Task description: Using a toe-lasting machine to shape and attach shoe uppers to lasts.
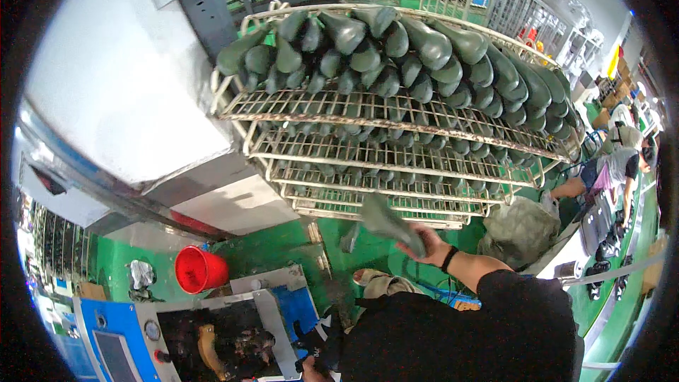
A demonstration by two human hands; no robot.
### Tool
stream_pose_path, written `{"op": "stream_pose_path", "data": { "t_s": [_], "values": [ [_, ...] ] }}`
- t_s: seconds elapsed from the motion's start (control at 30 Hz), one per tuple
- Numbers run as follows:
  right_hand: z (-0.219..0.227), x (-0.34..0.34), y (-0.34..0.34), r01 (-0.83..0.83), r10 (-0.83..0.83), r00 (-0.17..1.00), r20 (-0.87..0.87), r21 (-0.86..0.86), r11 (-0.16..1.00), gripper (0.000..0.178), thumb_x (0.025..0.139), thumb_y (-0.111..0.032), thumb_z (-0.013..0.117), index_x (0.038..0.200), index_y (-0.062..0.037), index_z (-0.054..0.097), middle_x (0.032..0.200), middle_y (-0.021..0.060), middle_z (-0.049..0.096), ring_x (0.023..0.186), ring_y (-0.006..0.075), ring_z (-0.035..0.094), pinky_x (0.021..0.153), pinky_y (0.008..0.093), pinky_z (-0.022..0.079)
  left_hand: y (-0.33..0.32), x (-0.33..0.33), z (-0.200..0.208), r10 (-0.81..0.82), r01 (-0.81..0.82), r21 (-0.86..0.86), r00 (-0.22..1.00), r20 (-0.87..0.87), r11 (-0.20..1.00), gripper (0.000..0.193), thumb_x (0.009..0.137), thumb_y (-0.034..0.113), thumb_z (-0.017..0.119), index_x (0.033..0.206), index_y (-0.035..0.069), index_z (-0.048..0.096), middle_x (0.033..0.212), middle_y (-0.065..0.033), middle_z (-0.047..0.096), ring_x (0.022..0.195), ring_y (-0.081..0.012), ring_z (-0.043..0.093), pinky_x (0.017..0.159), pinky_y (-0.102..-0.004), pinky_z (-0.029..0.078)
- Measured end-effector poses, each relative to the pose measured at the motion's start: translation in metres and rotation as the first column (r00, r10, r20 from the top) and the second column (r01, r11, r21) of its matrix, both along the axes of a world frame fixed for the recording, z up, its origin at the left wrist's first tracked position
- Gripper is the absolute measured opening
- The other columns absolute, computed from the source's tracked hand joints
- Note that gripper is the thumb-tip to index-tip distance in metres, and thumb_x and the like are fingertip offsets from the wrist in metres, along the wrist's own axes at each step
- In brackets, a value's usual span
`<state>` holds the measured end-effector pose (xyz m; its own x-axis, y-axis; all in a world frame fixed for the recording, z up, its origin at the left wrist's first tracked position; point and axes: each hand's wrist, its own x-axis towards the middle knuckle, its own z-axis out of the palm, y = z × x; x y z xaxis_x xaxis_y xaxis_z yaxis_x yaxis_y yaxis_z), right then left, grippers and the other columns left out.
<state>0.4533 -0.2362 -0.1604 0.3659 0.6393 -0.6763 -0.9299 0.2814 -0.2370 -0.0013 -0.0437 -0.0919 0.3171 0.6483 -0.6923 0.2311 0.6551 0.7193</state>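
My right hand (428, 247) is closed round one end of a dark green shoe last (385, 221), held out in front of the wire rack's lower edge. A black band circles that wrist. Low in the view, my left hand (313, 370) is beside a machine with a blue and white panel (117, 332); its fingers are mostly hidden, next to a black and white item (320, 345) I cannot make out. Ahead stands a cream wire rack (396, 124), its top shelf packed with rows of green shoe lasts (424, 42). More lasts show on the shelves below.
On the green floor to the left is a red bucket (201, 269). A large white cabinet (127, 85) borders the rack's left side. Right of the rack sit a grey-green sack (520, 230) and a person (615, 163) beside a line of dark shoes (608, 240).
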Motion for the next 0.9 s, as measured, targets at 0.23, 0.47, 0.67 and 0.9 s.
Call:
{"op": "stream_pose_path", "data": {
  "t_s": [0.23, 0.47, 0.67, 0.9],
  "values": [
    [-0.065, 0.111, -0.082, 0.506, -0.404, 0.857, -0.319, 0.374, 0.778, 0.052, 0.088, -0.052, 0.057, 0.107, -0.0040, 0.061, 0.079, 0.0062, 0.062, 0.058, 0.0186, 0.058, 0.048, 0.0292, 0.049, 0.032, 0.034, -0.057, -0.089, 0.087, -0.145, 0.996, -0.005, 0.986, 0.044, 0.105, 0.039, 0.048, 0.123, 0.003, 0.063, 0.115, -0.0115, 0.065, 0.105, -0.0233, 0.059, 0.094, -0.0377, 0.048],
    [-0.061, 0.192, 0.023, 0.771, -0.765, 0.624, -0.160, -0.029, 0.636, 0.039, 0.106, -0.040, 0.042, 0.085, -0.0072, 0.045, 0.070, 0.0075, 0.039, 0.061, 0.0205, 0.043, 0.055, 0.0357, 0.046, 0.033, 0.010, -0.026, -0.234, 0.234, -0.015, 0.972, 0.024, 0.972, 0.053, 0.102, 0.042, 0.054, 0.137, 0.003, 0.057, 0.122, -0.0099, 0.066, 0.109, -0.0224, 0.063, 0.095, -0.0391, 0.050],
    [-0.165, 0.202, -0.036, 0.369, -0.367, 0.906, 0.211, 0.033, 0.929, 0.030, 0.101, -0.018, 0.046, 0.090, 0.0028, 0.064, 0.078, 0.0120, 0.062, 0.070, 0.0234, 0.059, 0.070, 0.0369, 0.053, -0.077, -0.142, -0.038, 0.044, 0.108, 0.391, 0.932, -0.359, 0.914, 0.051, 0.082, 0.017, 0.078, 0.125, -0.004, 0.060, 0.098, -0.0080, 0.068, 0.085, -0.0162, 0.063, 0.078, -0.0326, 0.053],
    [-0.138, 0.040, 0.122, -0.672, 0.701, 0.712, -0.024, -0.310, 0.672, 0.033, 0.105, -0.036, 0.047, 0.082, -0.0134, 0.052, 0.073, 0.0038, 0.060, 0.069, 0.0166, 0.060, 0.057, 0.0335, 0.051, -0.190, -0.199, 0.037, 0.800, -0.812, 0.003, 0.576, 0.172, 0.584, 0.048, 0.080, 0.014, 0.080, 0.121, -0.006, 0.065, 0.090, 0.0000, 0.064, 0.081, -0.0084, 0.058, 0.070, -0.0241, 0.046]
  ]
}}
